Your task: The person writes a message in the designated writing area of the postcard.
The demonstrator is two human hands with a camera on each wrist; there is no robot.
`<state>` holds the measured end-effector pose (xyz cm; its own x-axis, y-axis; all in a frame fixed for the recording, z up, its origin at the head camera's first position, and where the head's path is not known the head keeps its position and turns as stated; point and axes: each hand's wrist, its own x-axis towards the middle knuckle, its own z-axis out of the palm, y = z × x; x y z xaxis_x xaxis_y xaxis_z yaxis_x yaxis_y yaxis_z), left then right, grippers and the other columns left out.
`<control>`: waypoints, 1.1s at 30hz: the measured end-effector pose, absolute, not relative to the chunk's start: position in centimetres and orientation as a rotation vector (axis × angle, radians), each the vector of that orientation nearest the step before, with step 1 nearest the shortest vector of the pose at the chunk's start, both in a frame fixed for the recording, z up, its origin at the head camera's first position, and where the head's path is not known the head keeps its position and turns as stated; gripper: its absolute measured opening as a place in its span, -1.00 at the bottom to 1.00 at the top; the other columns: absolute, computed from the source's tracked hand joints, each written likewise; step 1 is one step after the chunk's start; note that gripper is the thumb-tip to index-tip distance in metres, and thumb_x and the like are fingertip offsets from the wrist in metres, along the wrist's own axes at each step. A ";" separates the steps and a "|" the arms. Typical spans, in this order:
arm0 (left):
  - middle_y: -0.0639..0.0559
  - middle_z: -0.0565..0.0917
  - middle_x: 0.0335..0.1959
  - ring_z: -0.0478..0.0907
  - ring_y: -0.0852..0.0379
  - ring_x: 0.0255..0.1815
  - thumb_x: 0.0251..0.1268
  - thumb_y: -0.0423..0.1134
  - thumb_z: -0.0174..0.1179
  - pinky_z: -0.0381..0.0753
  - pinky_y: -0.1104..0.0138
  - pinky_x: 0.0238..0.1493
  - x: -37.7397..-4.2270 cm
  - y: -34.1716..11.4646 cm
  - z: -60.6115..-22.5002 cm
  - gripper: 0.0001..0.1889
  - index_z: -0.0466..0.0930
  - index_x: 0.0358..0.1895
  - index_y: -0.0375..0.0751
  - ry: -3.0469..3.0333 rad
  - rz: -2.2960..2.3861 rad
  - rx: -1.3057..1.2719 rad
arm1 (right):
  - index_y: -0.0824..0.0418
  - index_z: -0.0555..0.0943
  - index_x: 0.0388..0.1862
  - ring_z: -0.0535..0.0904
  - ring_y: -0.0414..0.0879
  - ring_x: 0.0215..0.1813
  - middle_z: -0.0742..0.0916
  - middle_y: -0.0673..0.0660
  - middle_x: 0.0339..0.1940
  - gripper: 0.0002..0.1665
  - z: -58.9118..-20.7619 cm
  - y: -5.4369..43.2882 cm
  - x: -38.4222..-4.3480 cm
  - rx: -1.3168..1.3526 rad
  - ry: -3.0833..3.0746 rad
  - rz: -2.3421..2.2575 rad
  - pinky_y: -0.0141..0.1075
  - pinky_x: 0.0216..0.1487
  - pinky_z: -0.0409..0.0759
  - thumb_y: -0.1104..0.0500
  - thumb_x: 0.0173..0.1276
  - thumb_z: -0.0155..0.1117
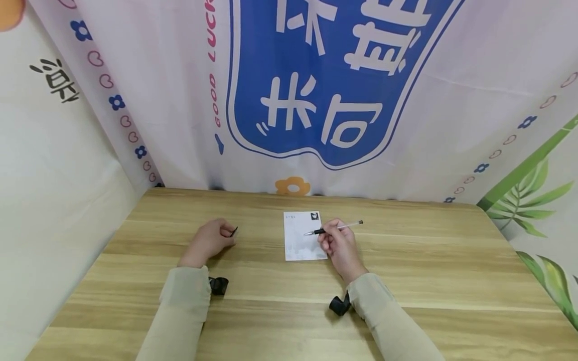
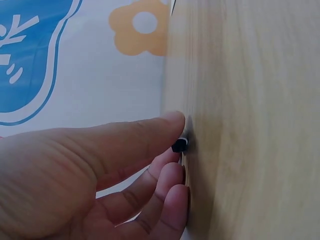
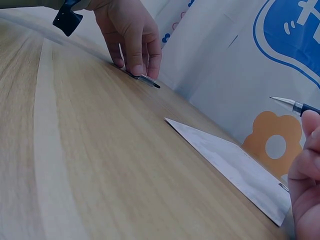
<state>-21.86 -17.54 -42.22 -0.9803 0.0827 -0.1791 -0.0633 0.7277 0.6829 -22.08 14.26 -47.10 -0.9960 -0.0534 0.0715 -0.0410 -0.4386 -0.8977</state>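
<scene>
My right hand (image 1: 340,245) holds a gel pen (image 1: 344,226) with a clear barrel, black grip and bare silver tip. The tip points left over a white card (image 1: 300,245), which lies flat on the table and has a small dark square picture in its top right corner. In the right wrist view the pen tip (image 3: 282,102) stands raised above the card. Left of the card, my left hand (image 1: 211,241) pinches a small pen cap (image 3: 150,81) at the tabletop. Its dark end (image 2: 180,145) shows between thumb and fingers in the left wrist view; the fingers hide the rest.
The wooden table (image 1: 406,265) runs back to a printed cloth (image 1: 189,165) hanging behind it. Black straps with small holders (image 1: 219,286) sit at both wrists. A pale wall stands at the left, and a leaf-patterned wall (image 1: 542,200) at the right.
</scene>
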 end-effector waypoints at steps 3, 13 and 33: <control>-0.28 0.65 -0.07 0.59 -0.17 -0.05 0.35 -0.37 0.31 0.56 0.01 0.00 -21.9 -17.5 -42.2 -0.69 0.58 0.07 -0.45 2.740 1.093 0.016 | 0.21 0.45 -0.37 0.33 -0.26 -0.67 0.62 0.05 -0.63 -0.82 -47.1 14.2 -22.1 -0.134 1.661 -2.653 -0.48 -0.64 0.19 0.38 0.47 0.01; -0.21 0.66 -0.15 0.59 -0.09 -0.13 0.33 -0.42 0.29 0.58 0.07 -0.08 -21.8 -17.4 -42.0 -0.80 0.63 -0.04 -0.42 2.760 1.084 0.059 | 0.20 0.45 -0.35 0.35 -0.25 -0.67 0.63 0.04 -0.63 -0.83 -47.0 14.4 -22.1 -0.147 1.664 -2.644 -0.46 -0.63 0.20 0.37 0.48 0.03; -0.19 0.68 -0.03 0.60 -0.09 0.00 0.45 -0.33 0.20 0.61 0.06 0.03 -22.4 -16.5 -42.6 -0.77 0.64 0.07 -0.36 2.679 1.202 0.209 | 0.20 0.49 -0.37 0.35 -0.26 -0.68 0.63 0.04 -0.65 -0.81 -47.0 14.2 -22.2 -0.130 1.653 -2.656 -0.47 -0.66 0.20 0.39 0.46 0.04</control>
<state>-22.44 -16.49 -42.61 -0.9706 0.2081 -0.1210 0.0479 0.6597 0.7500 -22.18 14.20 -47.00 -0.9965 -0.0527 0.0649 -0.0349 -0.4425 -0.8961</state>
